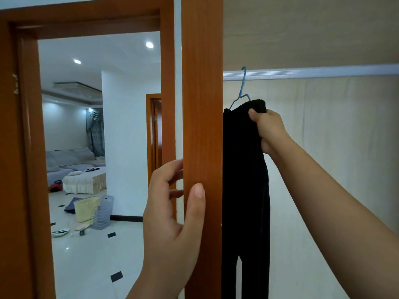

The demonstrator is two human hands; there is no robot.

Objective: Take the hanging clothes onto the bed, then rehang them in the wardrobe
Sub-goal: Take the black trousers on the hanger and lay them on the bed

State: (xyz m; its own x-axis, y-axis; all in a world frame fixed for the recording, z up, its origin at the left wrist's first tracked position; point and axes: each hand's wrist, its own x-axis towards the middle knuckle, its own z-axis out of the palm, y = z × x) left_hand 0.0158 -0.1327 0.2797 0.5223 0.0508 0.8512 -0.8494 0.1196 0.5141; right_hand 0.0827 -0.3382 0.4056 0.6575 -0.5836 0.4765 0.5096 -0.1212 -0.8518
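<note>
Black trousers [246,190] hang from a blue wire hanger [243,89] whose hook sits on the white wardrobe rail [313,73]. My right hand [267,130] grips the top of the trousers at the hanger's right shoulder. My left hand [172,212] holds the edge of the orange-brown wardrobe panel [201,104], thumb on its front face and fingers curled behind it. The wardrobe's inside is pale beige, and no other garment shows on the rail.
An open wooden doorway [28,147] at left leads to a tiled living room with a grey sofa [71,158], a yellow basket [85,209] and small items on the floor. The wardrobe's top shelf [313,29] hangs just above the rail.
</note>
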